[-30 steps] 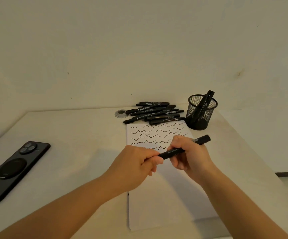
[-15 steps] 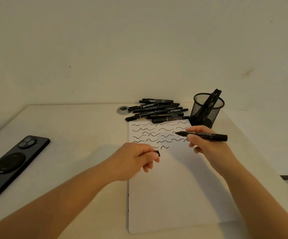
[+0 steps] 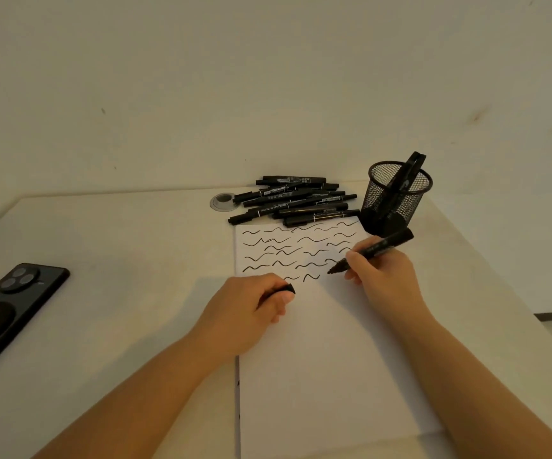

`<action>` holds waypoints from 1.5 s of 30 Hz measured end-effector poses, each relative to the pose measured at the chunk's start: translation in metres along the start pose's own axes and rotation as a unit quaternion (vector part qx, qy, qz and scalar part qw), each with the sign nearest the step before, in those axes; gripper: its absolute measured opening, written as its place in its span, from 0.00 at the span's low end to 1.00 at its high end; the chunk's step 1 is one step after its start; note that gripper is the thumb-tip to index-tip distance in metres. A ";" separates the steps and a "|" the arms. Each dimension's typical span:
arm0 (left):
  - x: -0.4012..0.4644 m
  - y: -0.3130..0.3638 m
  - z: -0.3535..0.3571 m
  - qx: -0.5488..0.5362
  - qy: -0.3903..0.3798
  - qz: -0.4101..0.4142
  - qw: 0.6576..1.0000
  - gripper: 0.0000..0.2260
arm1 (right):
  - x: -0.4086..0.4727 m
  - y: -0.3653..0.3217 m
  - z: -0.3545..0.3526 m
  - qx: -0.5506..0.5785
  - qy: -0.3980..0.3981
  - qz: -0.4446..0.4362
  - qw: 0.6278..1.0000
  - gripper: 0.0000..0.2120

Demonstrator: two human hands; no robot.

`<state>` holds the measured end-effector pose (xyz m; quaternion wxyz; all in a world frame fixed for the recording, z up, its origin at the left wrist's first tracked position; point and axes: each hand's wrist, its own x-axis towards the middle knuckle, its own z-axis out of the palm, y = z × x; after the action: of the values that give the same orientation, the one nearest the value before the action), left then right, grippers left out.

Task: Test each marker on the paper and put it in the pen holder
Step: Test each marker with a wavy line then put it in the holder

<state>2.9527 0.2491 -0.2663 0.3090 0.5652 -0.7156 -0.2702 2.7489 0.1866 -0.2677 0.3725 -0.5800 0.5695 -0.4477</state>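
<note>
Pale table against plain wall. Phone far left. Left hand pinches cap over paper. Right hand grips uncapped marker, tip at paper. Marker pile, pen holder behind.

Cap: mostly buried in the curled fingers of the left hand; only its black end shows
Phone: near end cut off by the left edge
Paper: near edge runs out of the bottom edge; left hand covers part of the lowest row of squiggles
Marker: mid-barrel hidden under the right hand; barrel print too small to read
Marker pile: lower ones covered by upper ones; count cannot be told
Pen holder: markers inside seen only through mesh; number unclear
</note>
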 end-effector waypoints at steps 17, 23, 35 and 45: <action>-0.002 -0.001 0.002 -0.035 0.012 0.000 0.999 0.11 | -0.009 -0.014 -0.012 0.105 0.067 -0.027 0.992 0.11; -0.002 0.001 0.001 -0.026 0.019 0.021 0.999 0.08 | -0.020 -0.022 -0.009 0.244 -0.120 -0.037 0.962 0.07; -0.004 0.005 0.001 -0.012 0.012 0.041 0.999 0.09 | -0.027 -0.022 -0.003 0.217 -0.199 -0.043 0.955 0.07; -0.008 0.014 0.002 0.038 0.023 0.089 0.995 0.09 | -0.034 -0.022 0.004 0.187 -0.243 -0.048 0.951 0.11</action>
<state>2.9432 0.2599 -0.2585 0.3263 0.5166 -0.7656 -0.2011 2.7618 0.2213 -0.2520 0.5796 -0.6177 0.3394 -0.4090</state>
